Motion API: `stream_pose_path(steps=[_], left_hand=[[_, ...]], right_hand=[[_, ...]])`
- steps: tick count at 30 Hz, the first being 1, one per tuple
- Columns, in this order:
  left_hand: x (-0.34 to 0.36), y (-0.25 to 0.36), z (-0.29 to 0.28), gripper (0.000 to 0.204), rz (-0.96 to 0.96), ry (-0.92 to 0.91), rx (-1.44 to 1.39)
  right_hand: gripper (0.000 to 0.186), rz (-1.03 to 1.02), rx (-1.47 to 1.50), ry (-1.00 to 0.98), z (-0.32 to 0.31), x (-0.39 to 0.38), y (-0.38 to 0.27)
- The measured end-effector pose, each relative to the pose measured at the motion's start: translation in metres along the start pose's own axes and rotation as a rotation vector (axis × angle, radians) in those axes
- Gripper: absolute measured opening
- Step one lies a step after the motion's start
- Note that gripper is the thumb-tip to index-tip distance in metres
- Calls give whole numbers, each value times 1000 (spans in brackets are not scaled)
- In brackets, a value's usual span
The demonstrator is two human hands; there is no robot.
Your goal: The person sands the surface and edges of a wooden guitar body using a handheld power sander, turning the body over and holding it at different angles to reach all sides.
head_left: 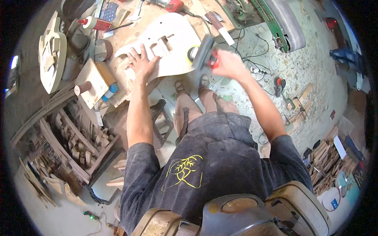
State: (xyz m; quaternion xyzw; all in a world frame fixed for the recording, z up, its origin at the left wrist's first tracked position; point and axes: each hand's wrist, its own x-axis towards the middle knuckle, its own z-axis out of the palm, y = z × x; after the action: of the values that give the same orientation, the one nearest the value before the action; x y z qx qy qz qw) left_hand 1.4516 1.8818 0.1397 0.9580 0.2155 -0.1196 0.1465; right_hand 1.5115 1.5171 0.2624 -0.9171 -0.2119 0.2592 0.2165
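A pale wooden guitar body (173,35) with routed pockets lies flat on the workbench (118,74). My left hand (141,63) presses flat on its near left part, fingers spread. My right hand (227,63) grips a black and red power sander (202,55) with a yellow-edged pad, set against the body's right edge. The sander's cord runs off toward the floor.
On the bench stand a glue bottle (94,24), a wood block (91,82), a small roller (83,87) and a red power tool (169,4). Another guitar-shaped blank (51,59) leans at left. A green machine (271,19) stands behind; wood scraps (327,161) and cables litter the floor.
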Motion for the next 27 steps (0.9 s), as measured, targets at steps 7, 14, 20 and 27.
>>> stream_pose_path(steps=[7,14,20,27], left_hand=[[3,3,0,113,0,12,9],[2,-3,6,112,-11,24,8],[1,0,3,111,6,31,-17],[3,4,2,111,17,25,0]], right_hand=[[52,34,-103,171,-36,29,13],[56,-149,-97,-101,35,-32,-40],[56,-49,-96,18,16,4,-25],[62,105,-147,234,-33,44,16]])
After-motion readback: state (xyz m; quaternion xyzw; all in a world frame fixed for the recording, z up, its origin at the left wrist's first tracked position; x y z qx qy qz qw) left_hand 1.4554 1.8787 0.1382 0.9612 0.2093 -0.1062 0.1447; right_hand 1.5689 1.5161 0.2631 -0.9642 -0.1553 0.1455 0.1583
